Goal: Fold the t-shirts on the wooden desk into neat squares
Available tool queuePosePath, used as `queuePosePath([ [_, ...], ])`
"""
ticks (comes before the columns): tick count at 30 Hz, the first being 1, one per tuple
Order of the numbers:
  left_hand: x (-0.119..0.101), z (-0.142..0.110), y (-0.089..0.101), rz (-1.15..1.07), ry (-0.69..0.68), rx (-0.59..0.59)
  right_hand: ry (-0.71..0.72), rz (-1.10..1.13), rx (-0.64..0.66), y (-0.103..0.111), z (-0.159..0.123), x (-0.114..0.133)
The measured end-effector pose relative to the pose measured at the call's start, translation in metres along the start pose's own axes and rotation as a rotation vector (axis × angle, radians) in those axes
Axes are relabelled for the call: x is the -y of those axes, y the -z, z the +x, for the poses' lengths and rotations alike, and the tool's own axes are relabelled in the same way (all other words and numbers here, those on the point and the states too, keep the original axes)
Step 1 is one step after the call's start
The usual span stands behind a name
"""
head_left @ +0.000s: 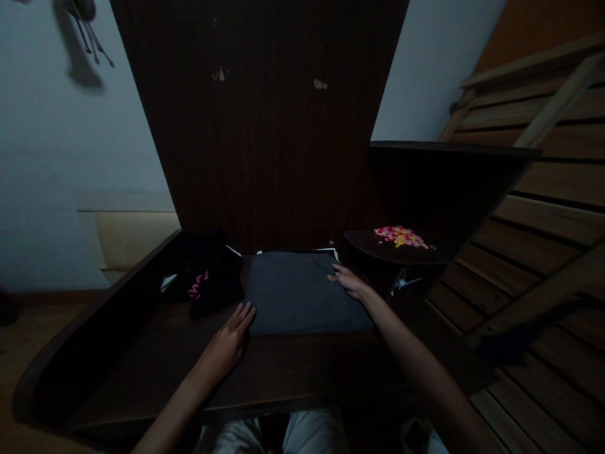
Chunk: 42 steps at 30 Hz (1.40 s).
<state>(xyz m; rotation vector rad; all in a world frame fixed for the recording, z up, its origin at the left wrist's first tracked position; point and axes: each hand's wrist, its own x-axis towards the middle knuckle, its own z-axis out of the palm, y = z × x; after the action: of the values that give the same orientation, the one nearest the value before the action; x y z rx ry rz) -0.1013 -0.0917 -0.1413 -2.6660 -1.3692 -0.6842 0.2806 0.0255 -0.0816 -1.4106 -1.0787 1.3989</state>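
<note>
A dark grey folded cloth [295,293], which looks like a garment, lies flat on the dark wooden desk [283,372]. My left hand [235,331] rests by its lower left edge, fingers stretched out and the tips touching the cloth. On the right side, my right hand [348,279] lies on the cloth near its upper corner with the fingers spread. Neither hand grips anything. Behind the cloth, the white edge of a flat object [336,254] peeks out; most of it is covered.
Left of the cloth lies a crumpled black cloth [217,287] with pink lettering. A corner shelf [392,253] on the right bears a heap of small pink and yellow pieces [400,236]. A tall dark panel [265,139] stands behind the desk; wooden slats [543,221] lean at the right.
</note>
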Motion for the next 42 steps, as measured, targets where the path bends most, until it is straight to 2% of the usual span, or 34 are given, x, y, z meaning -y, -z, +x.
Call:
queuePosePath([
  [3,0.003,0.001,0.001,-0.006,0.011,0.017,0.023,0.021,0.006,-0.001,-0.004,0.001],
  [7,-0.003,0.004,0.007,-0.024,-0.009,0.014,0.127,0.036,0.059,0.007,-0.012,0.018],
  [10,-0.012,0.005,0.011,-0.117,-0.030,0.009,0.121,0.005,0.025,0.017,-0.016,0.020],
  [12,-0.016,0.007,0.016,-0.242,0.016,0.007,0.091,-0.084,-0.030,0.021,-0.016,0.015],
  [15,-0.018,0.016,0.026,-0.577,0.246,-0.027,0.129,-0.391,-0.190,0.025,-0.013,0.006],
  [19,-0.009,0.039,0.036,-1.170,0.798,-0.130,0.254,-0.853,-0.417,0.030,-0.009,0.005],
  [21,-0.003,0.052,0.036,-1.328,1.001,-0.146,0.243,-0.941,-0.435,0.031,-0.008,0.007],
  [23,0.001,0.062,0.033,-1.395,1.076,-0.127,0.184,-0.924,-0.389,0.030,-0.008,0.009],
  [27,0.003,0.075,0.028,-1.440,1.051,-0.097,0.115,-0.863,-0.334,0.026,-0.006,0.012],
  [32,-0.004,0.088,0.029,-1.573,0.980,0.103,0.099,-0.867,-0.314,0.026,0.000,0.018],
  [35,-0.006,0.093,0.028,-1.589,0.968,0.090,0.102,-0.898,-0.311,0.027,0.003,0.019],
  [39,-0.010,0.094,0.026,-1.552,0.969,0.043,0.200,-0.949,-0.366,0.028,0.008,0.014],
  [42,-0.015,0.093,0.027,-1.557,0.892,0.083,0.263,-0.965,-0.401,0.027,0.009,0.010],
])
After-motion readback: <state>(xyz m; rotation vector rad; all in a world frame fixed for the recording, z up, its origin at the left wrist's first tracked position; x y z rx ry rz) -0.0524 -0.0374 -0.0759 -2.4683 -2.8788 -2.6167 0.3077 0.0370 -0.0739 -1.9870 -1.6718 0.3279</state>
